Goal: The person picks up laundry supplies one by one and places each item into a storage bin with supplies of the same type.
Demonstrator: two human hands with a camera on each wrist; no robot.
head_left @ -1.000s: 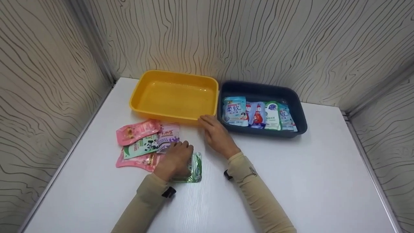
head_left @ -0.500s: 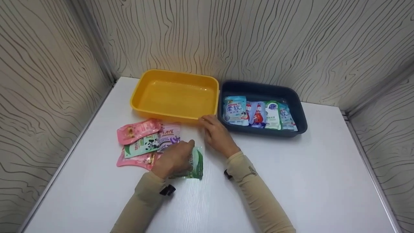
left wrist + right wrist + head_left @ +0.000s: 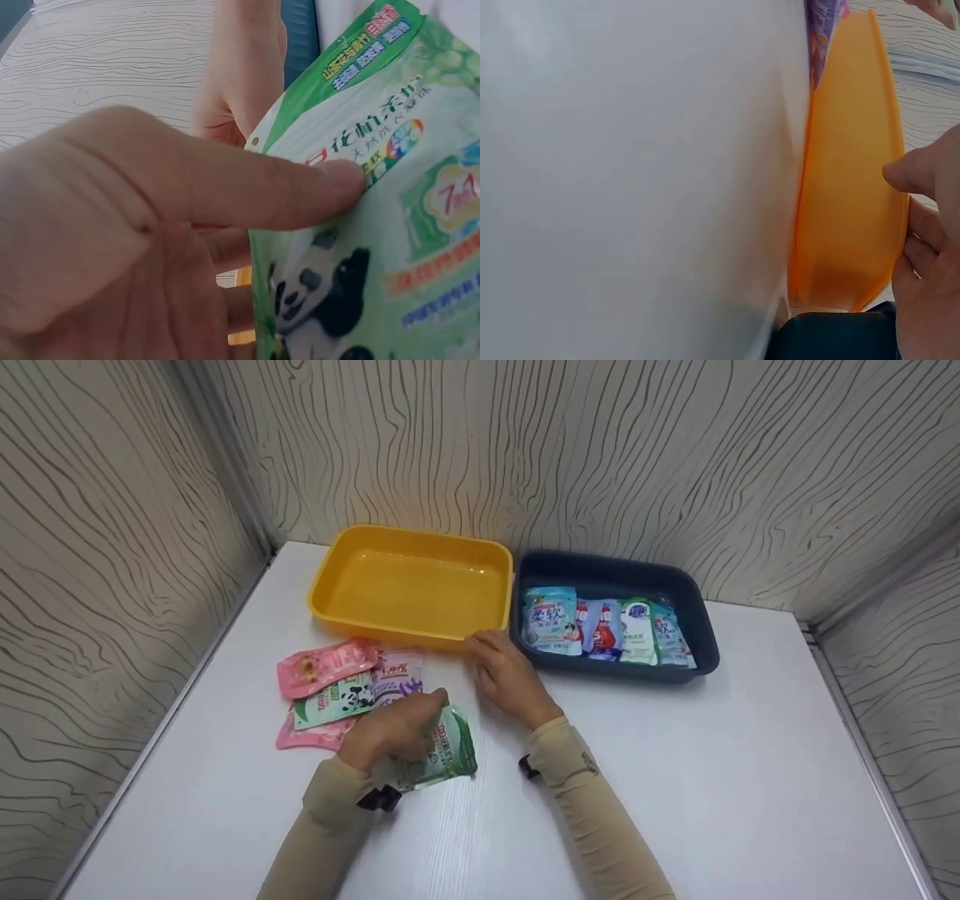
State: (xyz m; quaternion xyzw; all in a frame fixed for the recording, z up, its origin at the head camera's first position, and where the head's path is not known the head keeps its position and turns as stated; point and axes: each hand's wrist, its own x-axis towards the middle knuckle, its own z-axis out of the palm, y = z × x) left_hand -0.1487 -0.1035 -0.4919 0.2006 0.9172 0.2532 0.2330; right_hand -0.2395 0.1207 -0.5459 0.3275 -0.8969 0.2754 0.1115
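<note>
My left hand (image 3: 394, 729) pinches a green-and-white detergent pouch (image 3: 454, 746) by its edge, lifted at a tilt above the table. In the left wrist view the thumb lies across the front of the pouch (image 3: 435, 195), which shows a panda, and the fingers are behind. My right hand (image 3: 510, 675) holds the near right corner of the yellow bin (image 3: 390, 631). In the right wrist view its thumb touches the outer wall of the bin (image 3: 851, 187) and the fingers curl over the rim.
Left of the held pouch lie pink pouches (image 3: 322, 669), another green panda pouch (image 3: 335, 701) and a purple pouch (image 3: 397, 675), overlapping. A dark blue bin (image 3: 615, 667) with several pouches (image 3: 551, 622) stands beside the yellow bin, before the patterned back wall (image 3: 585, 457).
The green pouch has come up off the table in my left hand and turned, showing its printed front. My left hand has shifted slightly left; the right hand stays at the bin's corner.
</note>
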